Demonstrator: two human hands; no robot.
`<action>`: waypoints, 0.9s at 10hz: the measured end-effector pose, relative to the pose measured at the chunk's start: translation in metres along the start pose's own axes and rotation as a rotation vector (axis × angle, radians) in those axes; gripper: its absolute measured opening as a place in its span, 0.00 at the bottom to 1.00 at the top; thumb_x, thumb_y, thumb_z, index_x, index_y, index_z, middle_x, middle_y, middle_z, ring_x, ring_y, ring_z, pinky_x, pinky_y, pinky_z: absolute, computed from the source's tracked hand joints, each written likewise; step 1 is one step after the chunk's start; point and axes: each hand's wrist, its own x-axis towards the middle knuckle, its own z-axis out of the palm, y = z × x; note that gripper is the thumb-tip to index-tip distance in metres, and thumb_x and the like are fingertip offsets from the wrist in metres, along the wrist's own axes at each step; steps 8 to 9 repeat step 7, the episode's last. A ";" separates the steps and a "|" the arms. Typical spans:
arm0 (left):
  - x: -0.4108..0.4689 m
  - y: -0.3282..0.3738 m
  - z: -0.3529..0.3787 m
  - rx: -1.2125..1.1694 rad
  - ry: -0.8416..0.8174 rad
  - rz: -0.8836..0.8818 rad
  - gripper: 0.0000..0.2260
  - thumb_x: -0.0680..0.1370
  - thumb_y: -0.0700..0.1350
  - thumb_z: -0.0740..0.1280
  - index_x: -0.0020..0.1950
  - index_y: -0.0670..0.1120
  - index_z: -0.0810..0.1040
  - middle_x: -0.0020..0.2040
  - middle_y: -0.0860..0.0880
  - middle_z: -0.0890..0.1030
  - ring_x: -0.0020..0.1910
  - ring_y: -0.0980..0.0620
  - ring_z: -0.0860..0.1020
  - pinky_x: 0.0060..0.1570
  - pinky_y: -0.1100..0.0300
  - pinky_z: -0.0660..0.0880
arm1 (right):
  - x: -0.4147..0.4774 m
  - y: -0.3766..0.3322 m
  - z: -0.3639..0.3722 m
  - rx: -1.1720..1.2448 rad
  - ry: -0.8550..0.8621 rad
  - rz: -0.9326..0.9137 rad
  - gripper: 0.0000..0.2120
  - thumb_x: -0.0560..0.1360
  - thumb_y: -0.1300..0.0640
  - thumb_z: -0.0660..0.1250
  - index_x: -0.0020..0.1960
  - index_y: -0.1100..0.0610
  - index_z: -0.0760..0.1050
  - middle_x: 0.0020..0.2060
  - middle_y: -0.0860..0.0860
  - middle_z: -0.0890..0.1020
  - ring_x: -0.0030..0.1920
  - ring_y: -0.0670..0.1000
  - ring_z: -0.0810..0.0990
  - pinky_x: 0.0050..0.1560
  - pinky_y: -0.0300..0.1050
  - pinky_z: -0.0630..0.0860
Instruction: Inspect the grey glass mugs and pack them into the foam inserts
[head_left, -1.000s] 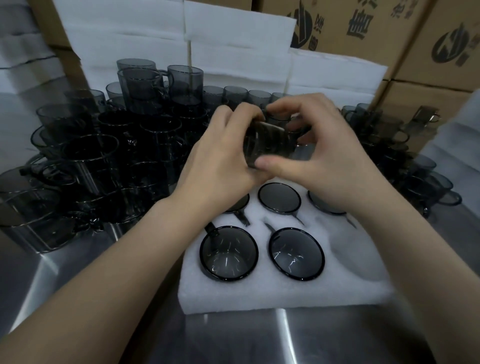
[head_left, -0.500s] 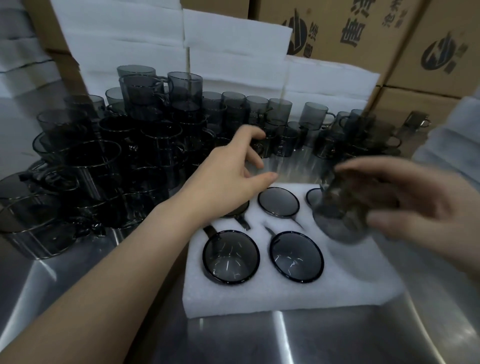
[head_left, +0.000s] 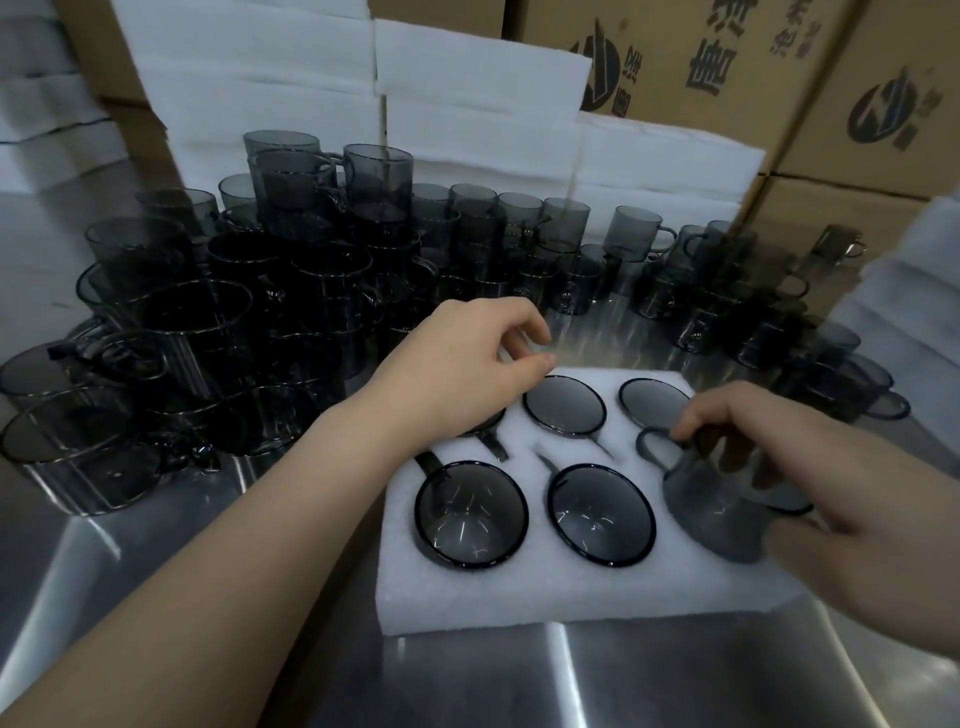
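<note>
A white foam insert (head_left: 571, 587) lies on the steel table with several grey glass mugs seated in its holes, among them one at front left (head_left: 470, 512) and one at front middle (head_left: 601, 513). My right hand (head_left: 841, 499) holds another grey mug (head_left: 711, 509) tilted over the insert's front right corner, its handle pointing up and left. My left hand (head_left: 467, 369) hovers over the insert's back left corner, fingers loosely curled and holding nothing. It hides part of the mug below it.
A dense crowd of loose grey mugs (head_left: 291, 291) stands and is stacked on the table from left to back right. White foam sheets (head_left: 467, 104) are piled behind them, with printed cardboard boxes (head_left: 779, 78) at the back. Bare steel table (head_left: 519, 675) lies in front.
My two hands held the mug together a second ago. The left hand let go and stayed over the insert's back left. The right hand carried the mug down to the front right hole.
</note>
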 end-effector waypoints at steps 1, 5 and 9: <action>0.000 0.001 0.000 0.001 0.003 0.005 0.04 0.76 0.52 0.69 0.49 0.55 0.80 0.40 0.60 0.80 0.39 0.64 0.76 0.46 0.60 0.76 | -0.006 0.005 0.012 -0.216 0.171 -0.058 0.16 0.71 0.34 0.57 0.55 0.39 0.67 0.55 0.37 0.69 0.52 0.45 0.69 0.56 0.34 0.67; -0.001 0.004 -0.001 0.023 0.082 0.011 0.03 0.76 0.49 0.68 0.44 0.55 0.80 0.38 0.60 0.81 0.39 0.62 0.78 0.46 0.57 0.77 | -0.024 0.031 0.051 -0.640 0.622 -0.333 0.36 0.80 0.35 0.40 0.69 0.55 0.73 0.70 0.51 0.72 0.67 0.52 0.65 0.59 0.53 0.59; -0.005 0.011 -0.004 0.112 0.189 -0.054 0.06 0.78 0.49 0.64 0.46 0.53 0.81 0.39 0.56 0.82 0.42 0.52 0.80 0.47 0.51 0.78 | -0.018 0.040 0.051 -0.440 0.606 -0.443 0.38 0.76 0.28 0.38 0.73 0.47 0.67 0.73 0.39 0.62 0.74 0.41 0.55 0.69 0.41 0.48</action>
